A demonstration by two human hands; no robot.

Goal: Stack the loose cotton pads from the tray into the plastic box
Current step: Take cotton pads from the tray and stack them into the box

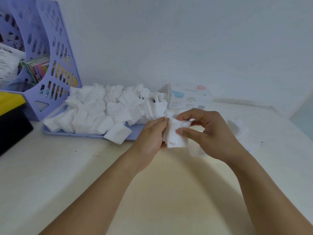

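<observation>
1. While both my arms reach out over the pale table [50, 175], my hands meet just in front of the tray's near right corner, holding a small stack of cotton pads [176, 134] between them.
2. My left hand [150, 134] wraps the stack from the left, fingers curled round its edge and the palm turned toward the right.
3. My right hand [210, 131] pinches the same stack from the right, thumb pressed on the front pad and the curled fingers arched over the top.
4. Behind my hands, the lilac tray [55, 132] lies flat on the table, heaped with loose white pads [105, 107] that are tumbled in all directions; one pad [117, 133] hangs over the tray's front rim.
5. At the tray's right end, against the wall, stands a white box [189, 97] with blue and pink shapes on its label; I cannot read the small print.
6. Just under my right hand lies something clear and pale that may be the plastic box, but my hand and wrist cover most of it, so I cannot tell for sure.
7. A few more white pads [237, 127] rest on the table to the right of my hands.
8. On the far left stands a purple file rack [55, 53] holding papers and coloured booklets, with a yellow and black object [11, 119] in front of it.
</observation>
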